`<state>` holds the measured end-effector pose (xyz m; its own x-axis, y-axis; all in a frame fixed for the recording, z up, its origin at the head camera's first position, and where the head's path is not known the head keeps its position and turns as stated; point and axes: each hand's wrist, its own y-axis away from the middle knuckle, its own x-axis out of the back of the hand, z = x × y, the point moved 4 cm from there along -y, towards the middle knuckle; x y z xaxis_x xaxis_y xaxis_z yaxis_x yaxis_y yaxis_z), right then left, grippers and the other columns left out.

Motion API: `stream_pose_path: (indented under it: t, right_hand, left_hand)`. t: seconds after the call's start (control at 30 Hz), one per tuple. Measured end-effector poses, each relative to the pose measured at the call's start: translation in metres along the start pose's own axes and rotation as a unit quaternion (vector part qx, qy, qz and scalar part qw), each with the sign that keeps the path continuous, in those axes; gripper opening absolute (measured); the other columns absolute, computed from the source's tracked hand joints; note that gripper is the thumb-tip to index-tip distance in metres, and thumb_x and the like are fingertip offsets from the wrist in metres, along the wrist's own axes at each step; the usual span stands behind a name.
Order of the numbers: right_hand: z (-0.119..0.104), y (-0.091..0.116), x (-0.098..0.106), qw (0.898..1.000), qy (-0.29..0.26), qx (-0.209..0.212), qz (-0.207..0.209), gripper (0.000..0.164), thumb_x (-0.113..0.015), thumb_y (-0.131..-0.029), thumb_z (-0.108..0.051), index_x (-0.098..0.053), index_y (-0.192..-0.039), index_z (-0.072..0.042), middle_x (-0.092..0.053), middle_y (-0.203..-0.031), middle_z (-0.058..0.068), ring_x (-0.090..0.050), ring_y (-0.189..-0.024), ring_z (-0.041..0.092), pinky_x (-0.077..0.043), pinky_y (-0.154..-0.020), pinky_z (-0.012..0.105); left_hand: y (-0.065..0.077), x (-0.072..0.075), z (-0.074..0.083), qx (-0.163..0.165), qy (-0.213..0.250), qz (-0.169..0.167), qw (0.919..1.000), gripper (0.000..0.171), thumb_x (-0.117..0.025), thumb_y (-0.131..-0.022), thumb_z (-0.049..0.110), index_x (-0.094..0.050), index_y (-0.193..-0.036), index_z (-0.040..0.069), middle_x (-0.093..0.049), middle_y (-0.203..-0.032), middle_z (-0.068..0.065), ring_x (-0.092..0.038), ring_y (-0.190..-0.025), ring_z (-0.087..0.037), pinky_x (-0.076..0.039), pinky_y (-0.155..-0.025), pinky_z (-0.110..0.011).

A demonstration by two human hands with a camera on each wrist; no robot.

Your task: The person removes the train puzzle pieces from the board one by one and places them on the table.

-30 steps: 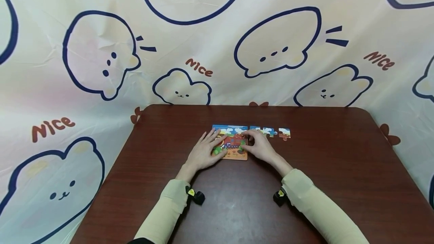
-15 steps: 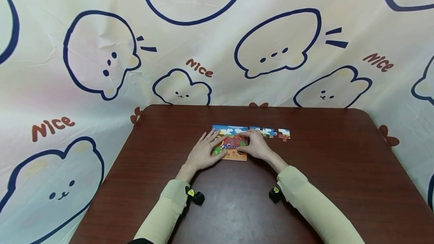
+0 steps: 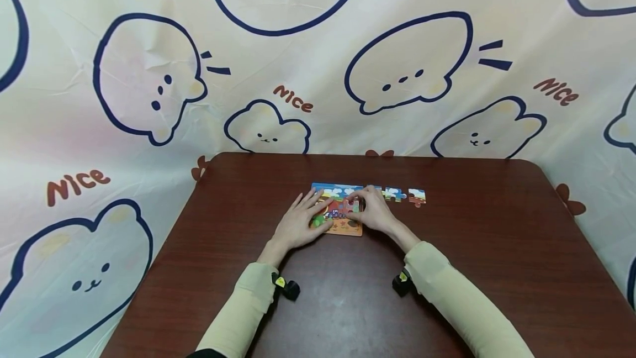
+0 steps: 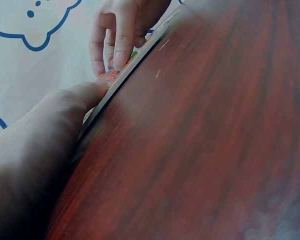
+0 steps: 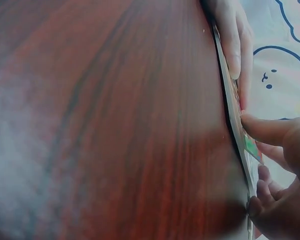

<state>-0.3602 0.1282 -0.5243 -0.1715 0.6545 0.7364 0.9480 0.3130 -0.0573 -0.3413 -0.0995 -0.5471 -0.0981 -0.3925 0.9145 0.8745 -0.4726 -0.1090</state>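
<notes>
A jigsaw puzzle [image 3: 348, 229] with blue sky on top, red in the middle and orange ground lies flat at the table's far side. My left hand [image 3: 298, 225] rests on its left part, fingers spread and straight, thumb near the lower edge. Over the right part, my right hand [image 3: 376, 212] pinches a puzzle piece between thumb and fingers. In the right wrist view that puzzle piece [image 5: 251, 148] shows green and tilts up from the board. The left wrist view has the right fingers [image 4: 121, 47] pointing down onto the puzzle, close to the left thumb [image 4: 90, 95].
To the right of the puzzle lie loose sky-coloured pieces [image 3: 394, 195], one partly behind my right hand. A separate piece [image 3: 416, 196] with sky and red sits farther right. The brown wooden table [image 3: 497, 258] ends at a patterned cloth backdrop [image 3: 328, 82].
My right hand has shifted slightly left over the puzzle, its thumb and fingers now farther in from the right edge. The left hand has stayed in place.
</notes>
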Motion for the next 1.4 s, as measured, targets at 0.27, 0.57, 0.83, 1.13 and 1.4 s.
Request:
stream_pose_path:
  t: [0.27,0.57,0.83,1.13,1.4]
  right_hand:
    - [-0.003,0.007,0.001,0.999,-0.024,0.025,-0.014,0.038,-0.085,-0.097,-0.012,-0.075,-0.133,-0.008,-0.068,-0.116,0.013,-0.058,-0.087,0.018,-0.051,-0.075,0.034]
    - [-0.010,0.012,0.003,0.998,-0.043,0.033,-0.017,0.043,-0.079,-0.098,-0.002,-0.071,-0.141,-0.003,-0.067,-0.121,0.018,-0.057,-0.084,0.017,-0.051,-0.074,0.033]
    - [-0.015,0.012,0.003,0.998,-0.053,0.032,-0.027,0.047,-0.077,-0.098,0.000,-0.069,-0.144,-0.002,-0.065,-0.116,0.018,-0.056,-0.076,0.015,-0.049,-0.069,0.030]
    - [-0.009,0.011,0.001,0.996,-0.087,0.000,-0.008,0.055,-0.080,-0.096,0.000,-0.065,-0.148,-0.003,-0.070,-0.096,0.011,-0.063,-0.077,0.013,-0.053,-0.070,0.032]
    - [-0.003,0.014,-0.001,0.989,-0.148,0.003,0.000,0.051,-0.079,-0.096,0.003,-0.067,-0.146,-0.001,-0.070,-0.113,0.019,-0.067,-0.088,0.016,-0.057,-0.078,0.031]
  left_hand:
    - [0.000,0.000,0.000,0.002,0.003,-0.006,1.0000,0.071,-0.061,-0.106,0.060,-0.046,-0.169,0.032,-0.032,-0.182,-0.005,-0.022,-0.173,-0.027,-0.013,-0.143,-0.055]
    - [0.000,0.000,-0.001,0.005,0.002,-0.003,1.0000,0.071,-0.060,-0.106,0.061,-0.046,-0.169,0.032,-0.032,-0.182,-0.004,-0.022,-0.173,-0.026,-0.012,-0.143,-0.054]
    - [0.000,0.000,0.000,0.006,0.001,-0.001,1.0000,0.071,-0.060,-0.106,0.062,-0.046,-0.169,0.032,-0.032,-0.182,-0.004,-0.022,-0.173,-0.026,-0.013,-0.143,-0.054]
    - [0.000,0.001,0.001,0.002,0.000,0.000,1.0000,0.071,-0.062,-0.105,0.060,-0.048,-0.168,0.031,-0.034,-0.182,-0.006,-0.024,-0.173,-0.028,-0.015,-0.143,-0.056]
    - [0.000,0.000,0.000,0.010,0.001,-0.005,0.9999,0.072,-0.060,-0.105,0.063,-0.046,-0.169,0.033,-0.033,-0.182,-0.004,-0.022,-0.173,-0.026,-0.013,-0.143,-0.053]
